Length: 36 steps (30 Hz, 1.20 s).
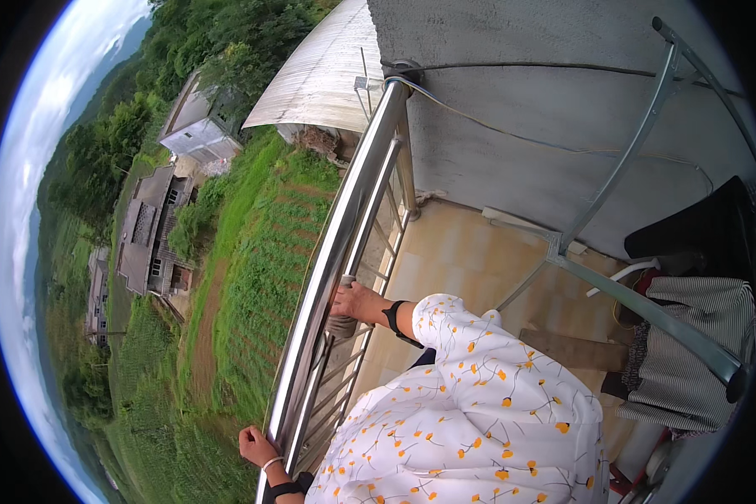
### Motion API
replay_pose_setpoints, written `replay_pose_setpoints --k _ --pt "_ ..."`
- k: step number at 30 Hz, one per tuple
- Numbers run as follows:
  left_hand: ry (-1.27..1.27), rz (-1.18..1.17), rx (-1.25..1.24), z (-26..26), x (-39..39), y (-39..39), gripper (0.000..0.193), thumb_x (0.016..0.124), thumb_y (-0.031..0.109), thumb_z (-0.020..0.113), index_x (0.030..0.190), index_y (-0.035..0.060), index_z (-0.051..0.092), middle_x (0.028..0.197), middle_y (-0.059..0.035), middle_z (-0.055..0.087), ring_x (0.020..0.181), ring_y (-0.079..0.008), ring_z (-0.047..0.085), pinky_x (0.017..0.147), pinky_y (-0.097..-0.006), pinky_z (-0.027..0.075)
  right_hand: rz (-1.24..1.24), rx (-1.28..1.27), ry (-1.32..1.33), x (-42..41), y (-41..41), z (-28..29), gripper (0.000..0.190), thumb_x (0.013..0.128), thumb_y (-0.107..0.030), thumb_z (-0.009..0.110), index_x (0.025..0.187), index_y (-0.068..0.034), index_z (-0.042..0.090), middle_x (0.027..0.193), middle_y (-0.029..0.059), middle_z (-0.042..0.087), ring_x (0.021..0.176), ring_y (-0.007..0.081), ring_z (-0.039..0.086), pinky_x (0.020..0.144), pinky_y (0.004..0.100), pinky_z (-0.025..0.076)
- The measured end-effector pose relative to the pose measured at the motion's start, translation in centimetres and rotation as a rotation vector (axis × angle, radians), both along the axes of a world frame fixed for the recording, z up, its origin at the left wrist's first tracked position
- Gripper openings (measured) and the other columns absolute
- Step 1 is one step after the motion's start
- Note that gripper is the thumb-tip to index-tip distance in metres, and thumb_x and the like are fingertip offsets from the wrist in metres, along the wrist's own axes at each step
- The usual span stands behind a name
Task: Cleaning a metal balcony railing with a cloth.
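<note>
A stainless-steel balcony railing (327,252) runs slantwise up the picture, which is turned so that the sky lies at the left. My right hand (356,302) presses a grey-brown cloth (341,326) against the rails, about midway along. Its fingertips are partly hidden behind the thick top rail. My left hand (258,446) is lower in the picture, on the outer side of the top rail, its wrist close to the metal. Those fingers are curled in, and nothing shows in them. Both wrists wear black bands.
A metal frame (624,283) stands on the tiled floor (453,246) at the right, near a striped cloth (693,353) and a wooden board (573,349). Thin wires (498,129) run from the rail's end along the grey wall (529,31). Beyond the railing lie green fields (264,252) and houses (151,227).
</note>
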<state>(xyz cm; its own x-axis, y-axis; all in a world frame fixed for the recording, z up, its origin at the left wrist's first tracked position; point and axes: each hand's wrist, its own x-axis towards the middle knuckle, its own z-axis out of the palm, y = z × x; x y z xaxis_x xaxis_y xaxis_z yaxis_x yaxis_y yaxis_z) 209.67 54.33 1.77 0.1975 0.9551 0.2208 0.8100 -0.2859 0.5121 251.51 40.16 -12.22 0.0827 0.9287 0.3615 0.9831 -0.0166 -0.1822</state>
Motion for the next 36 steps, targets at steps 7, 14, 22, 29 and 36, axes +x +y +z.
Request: replay_pose_setpoints --k 7,14,22,29,36 --pt "0.122 0.055 0.046 0.6 0.6 -0.7 0.014 0.086 0.011 0.062 0.077 -0.0001 0.062 0.066 -0.0092 0.059 0.058 -0.0201 0.053 0.059 -0.0350 0.046 -0.161 -0.101 -0.114 11.3 -1.3 -0.6 0.029 0.085 -0.014 0.054 0.108 -0.030 0.059 0.114 -0.0051 0.054 0.115 0.0167 0.046 0.081 0.0365 0.043" --pt "0.156 0.103 0.039 1.3 1.2 -1.1 0.015 0.086 0.011 0.061 0.076 -0.0004 0.061 0.065 -0.0095 0.059 0.059 -0.0170 0.052 0.059 -0.0328 0.044 -0.518 -0.529 -0.415 21.3 -1.5 2.8 0.028 0.087 -0.013 0.056 0.110 -0.023 0.067 0.119 -0.0015 0.058 0.117 0.0199 0.048 0.090 0.0424 0.040" --pt "0.153 0.111 -0.004 1.4 1.7 -0.9 0.015 0.087 0.012 0.061 0.078 -0.0004 0.061 0.066 -0.0085 0.060 0.059 -0.0166 0.052 0.059 -0.0327 0.044 -0.586 -0.652 -0.195 21.5 -0.1 4.5 0.024 0.085 -0.009 0.056 0.105 -0.007 0.070 0.113 0.0088 0.063 0.112 0.0271 0.052 0.089 0.0402 0.044" --pt "0.102 0.033 -0.037 1.0 0.6 -0.4 0.015 0.087 0.012 0.061 0.078 -0.0005 0.061 0.067 -0.0070 0.059 0.060 -0.0154 0.051 0.059 -0.0316 0.044 -0.370 -0.351 -0.028 9.0 0.1 1.9 0.020 0.079 -0.010 0.058 0.097 -0.015 0.067 0.102 0.0042 0.060 0.110 0.0240 0.049 0.081 0.0404 0.041" --pt "0.015 -0.085 -0.096 0.7 1.7 0.0 0.017 0.090 0.013 0.060 0.080 -0.0011 0.062 0.068 -0.0045 0.058 0.063 -0.0135 0.051 0.059 -0.0296 0.043 -0.267 -0.070 0.278 -8.0 0.9 -0.3 0.016 0.085 -0.016 0.053 0.093 -0.019 0.066 0.108 0.0059 0.056 0.123 0.0262 0.041 0.077 0.0414 0.042"
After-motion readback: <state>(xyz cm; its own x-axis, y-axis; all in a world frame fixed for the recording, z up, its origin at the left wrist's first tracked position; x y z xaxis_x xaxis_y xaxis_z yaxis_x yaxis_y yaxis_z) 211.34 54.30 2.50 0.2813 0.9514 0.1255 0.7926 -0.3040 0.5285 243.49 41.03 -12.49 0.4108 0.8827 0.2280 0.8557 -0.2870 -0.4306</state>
